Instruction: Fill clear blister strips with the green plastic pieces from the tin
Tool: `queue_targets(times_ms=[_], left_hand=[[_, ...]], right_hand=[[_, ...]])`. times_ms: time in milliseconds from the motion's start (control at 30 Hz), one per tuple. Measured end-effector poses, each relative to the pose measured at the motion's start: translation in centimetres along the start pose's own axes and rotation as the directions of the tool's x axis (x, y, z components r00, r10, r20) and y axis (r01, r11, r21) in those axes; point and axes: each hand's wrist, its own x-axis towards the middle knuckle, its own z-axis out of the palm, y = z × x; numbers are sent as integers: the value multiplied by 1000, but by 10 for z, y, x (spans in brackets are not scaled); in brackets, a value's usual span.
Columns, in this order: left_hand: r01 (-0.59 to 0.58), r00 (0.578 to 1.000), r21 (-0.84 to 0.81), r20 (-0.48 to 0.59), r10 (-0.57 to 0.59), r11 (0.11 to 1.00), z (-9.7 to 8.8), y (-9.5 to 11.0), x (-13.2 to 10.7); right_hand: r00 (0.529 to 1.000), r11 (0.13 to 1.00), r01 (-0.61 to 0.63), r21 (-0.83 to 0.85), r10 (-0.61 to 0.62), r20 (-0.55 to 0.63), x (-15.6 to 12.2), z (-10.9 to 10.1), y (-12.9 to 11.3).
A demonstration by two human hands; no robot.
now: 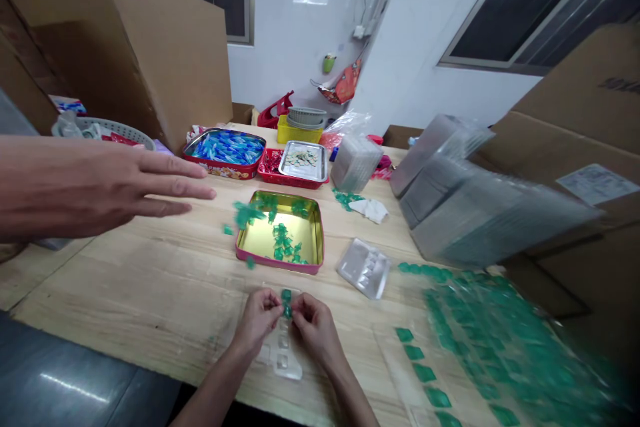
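Finding from my remote head view: two small translucent green faceted pieces (287, 302) are pinched upright at bottom centre, held between the closed fingertips (293, 300) of the person's right hand (315, 328) and those of the left hand (257, 320). Directly beneath them lies a clear thermoformed blister tray (285, 359) with small square pockets, resting on a pale wood-grain table (150, 280). More green pieces lie loose inside a gold-lined metal tin (310, 233) with a pink rim, and a few are scattered on the wood beside it. A co-worker's open hand (100, 187), fingers spread and touching nothing, extends in from the left near those scattered pieces. To the right, a clear sheet of green-filled pockets (500, 340) is blurred at the frame edge. Beyond the tin stand stacks of clear plastic trays (495, 213), and a red tin of blue pieces (225, 149) sits further back.
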Motion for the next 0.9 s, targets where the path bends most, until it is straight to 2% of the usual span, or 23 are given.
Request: queue_targets(times_ms=[133, 267, 500, 667, 800, 900], left_hand=[[-103, 989, 189, -83, 120, 977, 4, -6, 10], [-126, 972, 362, -141, 187, 924, 6, -6, 13], [-121, 969, 572, -110, 222, 811, 3, -3, 6], [-96, 975, 646, -91, 201, 757, 2, 2, 3], [-122, 980, 659, -40, 197, 742, 1, 1, 3], [-162, 976, 600, -20, 217, 783, -1, 0, 5]], right_hand=[[998, 974, 42, -225, -51, -37, 2, 4, 4], [997, 948, 59, -312, -73, -32, 7, 7, 6], [989, 908, 112, -403, -141, -42, 8, 13, -6], [977, 929, 190, -317, -212, -36, 6, 10, -6], [981, 925, 188, -329, -190, 25, 2, 10, -7], [987, 917, 157, -367, -161, 20, 0, 11, -9]])
